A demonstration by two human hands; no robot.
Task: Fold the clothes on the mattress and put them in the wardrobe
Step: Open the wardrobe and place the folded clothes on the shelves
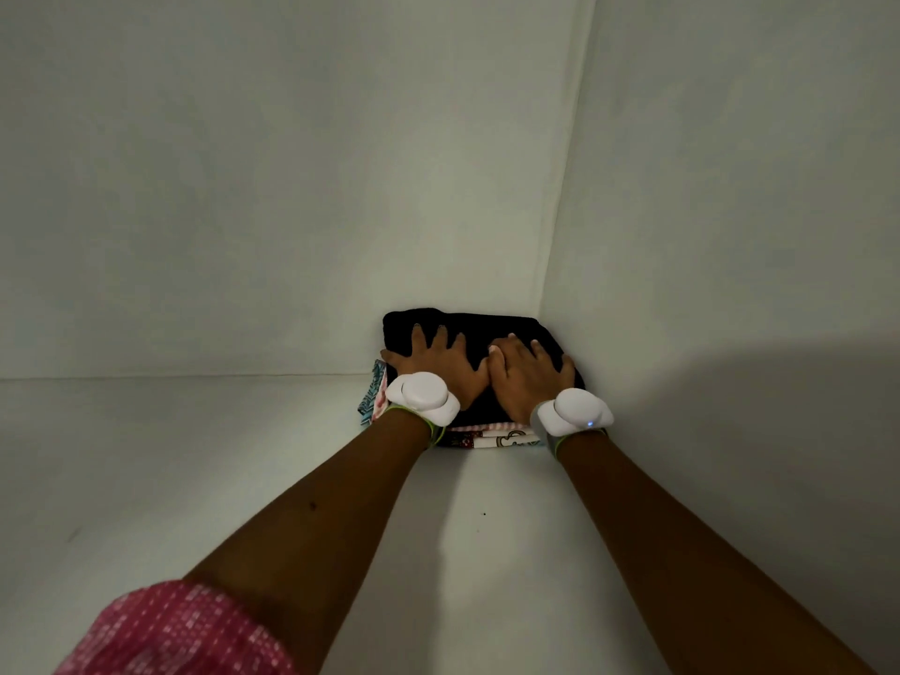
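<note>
A folded black garment (pixel 479 326) tops a small stack of folded clothes in the back right corner of the white wardrobe shelf (pixel 195 455). Patterned folded pieces (pixel 492 438) show under it at the front, and a teal patterned edge (pixel 372 397) sticks out on the left. My left hand (pixel 436 360) lies flat on the black garment with fingers spread. Beside it my right hand (pixel 528 370) lies flat on the same garment, fingers spread. Each wrist carries a white device.
The wardrobe's white back wall (pixel 243 187) and right side wall (pixel 730 236) meet right behind the stack. A pink patterned sleeve (pixel 180 630) shows at the lower left.
</note>
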